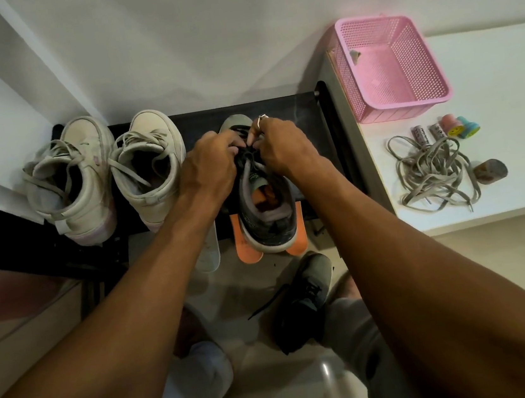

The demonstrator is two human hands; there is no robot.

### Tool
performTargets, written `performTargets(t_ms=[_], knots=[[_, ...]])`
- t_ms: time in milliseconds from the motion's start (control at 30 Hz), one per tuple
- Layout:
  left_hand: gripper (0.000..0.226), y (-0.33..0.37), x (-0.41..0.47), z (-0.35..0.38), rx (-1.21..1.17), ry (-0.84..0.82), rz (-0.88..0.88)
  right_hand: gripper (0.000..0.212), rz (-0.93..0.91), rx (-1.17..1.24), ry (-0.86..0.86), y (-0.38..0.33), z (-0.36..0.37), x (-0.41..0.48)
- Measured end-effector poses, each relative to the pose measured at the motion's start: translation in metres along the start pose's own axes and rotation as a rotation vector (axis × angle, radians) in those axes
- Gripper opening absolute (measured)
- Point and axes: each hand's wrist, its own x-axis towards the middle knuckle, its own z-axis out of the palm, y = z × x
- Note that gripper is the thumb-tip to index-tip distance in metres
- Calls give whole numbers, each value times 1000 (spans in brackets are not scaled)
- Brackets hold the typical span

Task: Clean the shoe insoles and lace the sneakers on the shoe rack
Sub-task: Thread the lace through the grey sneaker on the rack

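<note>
A dark grey sneaker stands on the black shoe rack, heel toward me, on top of two orange insoles. My left hand and my right hand meet over its tongue, and both pinch the black lace there. A ring shows on my right hand. A white insole lies at the rack's front edge, partly under my left forearm. Two white high-top sneakers with loose grey laces stand at the rack's left. The matching dark sneaker lies on the floor below.
A white cabinet top to the right carries a pink mesh basket, a tangle of grey laces, small tubes and coloured stamps, and a brown roll. A white wall rises behind the rack.
</note>
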Motion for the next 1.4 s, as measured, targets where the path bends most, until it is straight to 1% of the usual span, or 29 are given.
performTargets(t_ms=[100,200,267,333,433,467,533,567,633,733,800,867,900,1000,1100,1200,1267,1400], knots=[[19,0,3,1,-56,26,-49,14,20,23,8,-3,1,-1],[18,3,4,0,-180,61,-226,15,90,104,30,-7,4,-1],[21,5,4,-3,-227,47,-331,15,112,129,45,-9,4,-1],[25,8,3,-7,-245,-3,-366,14,101,126,48,-9,1,-1],[16,13,2,-14,-248,-77,-351,17,89,114,14,-11,-5,-2],[17,15,0,-17,-246,-101,-348,21,90,96,-4,-13,-8,-3],[27,21,-5,-24,-228,-176,-345,29,88,33,-51,-16,-13,-6],[31,25,-8,-27,-211,-218,-341,30,89,0,-78,-18,-16,-8],[29,32,-18,-31,-166,-285,-327,29,92,-77,-144,-20,-23,-14],[24,36,-28,-34,-133,-331,-297,27,80,-144,-224,-19,-35,-26],[29,33,-31,-34,-92,-370,-257,34,68,-156,-309,-18,-45,-34],[33,32,-32,-33,-50,-366,-233,33,43,-201,-369,-15,-49,-41],[31,32,-32,-32,-35,-335,-224,31,38,-224,-358,-14,-49,-44],[21,36,-32,-25,59,-200,-182,26,26,-282,-200,-14,-39,-47],[29,37,-31,-18,115,-76,-169,20,-1,-305,-58,-21,-24,-45],[23,31,-27,-20,150,-60,-179,17,-11,-251,28,-20,-20,-43],[17,24,-23,-29,151,-57,-220,15,16,-150,62,-10,-23,-41],[6,16,-27,-41,78,-77,-289,16,60,57,37,3,-26,-40]])
